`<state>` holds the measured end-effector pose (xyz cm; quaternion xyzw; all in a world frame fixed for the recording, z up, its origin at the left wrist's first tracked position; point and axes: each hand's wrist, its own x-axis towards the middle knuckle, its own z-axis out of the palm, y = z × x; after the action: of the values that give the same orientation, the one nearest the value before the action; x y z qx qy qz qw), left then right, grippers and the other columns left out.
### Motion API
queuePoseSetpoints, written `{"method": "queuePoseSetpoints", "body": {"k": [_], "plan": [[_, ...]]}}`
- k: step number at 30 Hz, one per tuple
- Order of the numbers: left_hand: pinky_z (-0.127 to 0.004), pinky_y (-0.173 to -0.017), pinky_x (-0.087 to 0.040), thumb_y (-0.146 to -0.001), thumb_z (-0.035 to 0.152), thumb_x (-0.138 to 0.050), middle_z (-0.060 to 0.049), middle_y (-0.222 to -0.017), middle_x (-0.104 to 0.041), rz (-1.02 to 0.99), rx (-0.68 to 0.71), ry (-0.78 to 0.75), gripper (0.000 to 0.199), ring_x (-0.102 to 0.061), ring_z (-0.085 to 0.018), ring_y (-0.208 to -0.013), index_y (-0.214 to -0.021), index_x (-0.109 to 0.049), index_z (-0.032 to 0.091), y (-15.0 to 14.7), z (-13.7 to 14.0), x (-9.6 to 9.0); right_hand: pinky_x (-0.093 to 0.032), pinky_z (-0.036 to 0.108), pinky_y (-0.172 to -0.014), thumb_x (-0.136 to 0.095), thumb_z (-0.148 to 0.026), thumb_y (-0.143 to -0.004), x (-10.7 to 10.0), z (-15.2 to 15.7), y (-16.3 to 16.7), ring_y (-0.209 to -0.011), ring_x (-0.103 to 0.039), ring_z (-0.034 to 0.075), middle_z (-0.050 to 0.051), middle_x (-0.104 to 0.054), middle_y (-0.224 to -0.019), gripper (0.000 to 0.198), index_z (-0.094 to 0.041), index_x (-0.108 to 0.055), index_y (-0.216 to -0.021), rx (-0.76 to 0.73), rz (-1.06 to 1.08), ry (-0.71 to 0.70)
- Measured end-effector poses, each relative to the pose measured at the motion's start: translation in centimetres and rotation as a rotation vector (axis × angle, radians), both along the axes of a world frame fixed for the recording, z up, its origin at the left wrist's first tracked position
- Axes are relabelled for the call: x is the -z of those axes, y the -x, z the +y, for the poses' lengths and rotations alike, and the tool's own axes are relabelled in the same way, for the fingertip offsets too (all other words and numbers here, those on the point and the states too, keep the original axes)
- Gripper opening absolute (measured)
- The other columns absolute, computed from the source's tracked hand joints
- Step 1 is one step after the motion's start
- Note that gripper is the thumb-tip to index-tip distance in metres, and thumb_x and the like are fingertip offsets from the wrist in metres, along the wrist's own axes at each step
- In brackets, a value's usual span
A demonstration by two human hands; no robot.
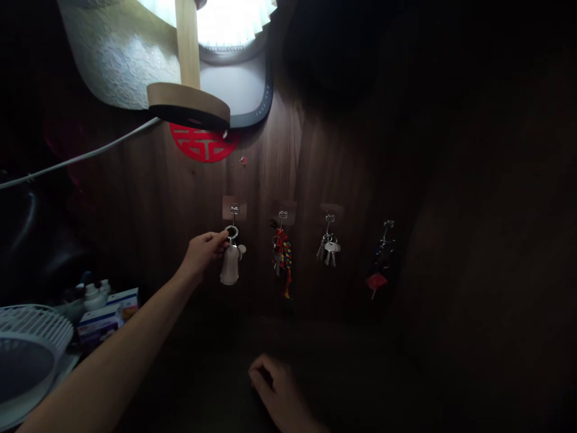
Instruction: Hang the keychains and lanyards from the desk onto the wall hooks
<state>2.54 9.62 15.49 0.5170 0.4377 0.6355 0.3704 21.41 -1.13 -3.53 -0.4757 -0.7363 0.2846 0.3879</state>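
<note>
My left hand (205, 251) reaches up to the leftmost wall hook (234, 210) and pinches a metal key ring (232, 231) between thumb and fingers. Below the ring hangs a pale, bell-shaped key fob (230, 266), with a small round piece (242, 249) beside it. The ring is right at the hook's lower end; whether it still touches the hook I cannot tell. Lower down, my right hand (282, 391) is held loosely curled, thumb tip near the index finger, with nothing visible in it.
More hooks to the right hold keys with a colourful braided cord (283, 252), a bunch of silver keys (330, 246) and a ring with a red tag (376, 281). Caps (121, 66) and a lit lamp (189, 105) hang above. A white fan (36, 331) and boxes (101, 322) stand lower left.
</note>
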Motion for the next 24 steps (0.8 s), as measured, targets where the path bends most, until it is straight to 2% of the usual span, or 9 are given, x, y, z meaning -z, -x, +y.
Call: {"method": "queuePoseSetpoints", "body": {"k": [7,11,14,20,24], "plan": [[-0.021,-0.051,-0.037,-0.054,0.053,-0.072,0.005,-0.055,-0.058,0.049,-0.04,-0.003,0.039,-0.05,-0.01,-0.052,-0.06,-0.063,0.016,0.6,-0.9,1.1,-0.04,0.022,-0.066,-0.049,-0.02,-0.084,-0.6,-0.3,-0.1,-0.072,-0.06,0.015,0.0,-0.064,-0.075,0.015,-0.02,-0.062,-0.076,-0.016,0.0,0.003],[-0.021,-0.051,-0.036,-0.056,0.054,-0.07,0.005,-0.056,-0.057,0.101,-0.06,0.018,0.039,-0.05,-0.01,-0.053,-0.06,-0.062,0.016,1.2,-1.9,2.9,-0.04,0.021,-0.063,-0.049,-0.022,-0.084,-0.6,-0.5,-0.1,-0.072,-0.06,0.015,-0.001,-0.065,-0.075,0.016,-0.02,-0.063,-0.077,-0.014,-0.006,0.012],[-0.021,-0.054,-0.038,-0.06,0.053,-0.067,0.005,-0.057,-0.056,0.156,-0.054,0.05,0.037,-0.051,-0.011,-0.056,-0.061,-0.061,0.017,1.3,-3.2,5.6,-0.039,0.021,-0.064,-0.049,-0.022,-0.084,-0.6,-0.6,-0.1,-0.072,-0.059,0.014,0.0,-0.065,-0.074,0.016,-0.02,-0.063,-0.076,-0.023,-0.015,0.007],[-0.023,-0.053,-0.038,-0.067,0.05,-0.061,0.005,-0.054,-0.053,0.312,0.032,0.148,0.033,-0.051,-0.013,-0.054,-0.059,-0.058,0.018,1.0,-7.0,12.4,-0.04,0.022,-0.065,-0.047,-0.024,-0.086,-0.7,-0.6,-0.5,-0.072,-0.059,0.015,0.0,-0.064,-0.075,0.018,-0.019,-0.062,-0.077,-0.038,-0.051,-0.014],[-0.025,-0.055,-0.037,-0.071,0.049,-0.057,0.005,-0.054,-0.052,0.422,0.051,0.193,0.032,-0.051,-0.015,-0.056,-0.058,-0.056,0.02,1.2,-9.3,15.6,-0.041,0.024,-0.069,-0.046,-0.027,-0.087,-0.4,-0.6,-1.5,-0.075,-0.06,0.016,0.001,-0.064,-0.077,0.019,-0.019,-0.061,-0.078,-0.029,-0.075,-0.051]]}}
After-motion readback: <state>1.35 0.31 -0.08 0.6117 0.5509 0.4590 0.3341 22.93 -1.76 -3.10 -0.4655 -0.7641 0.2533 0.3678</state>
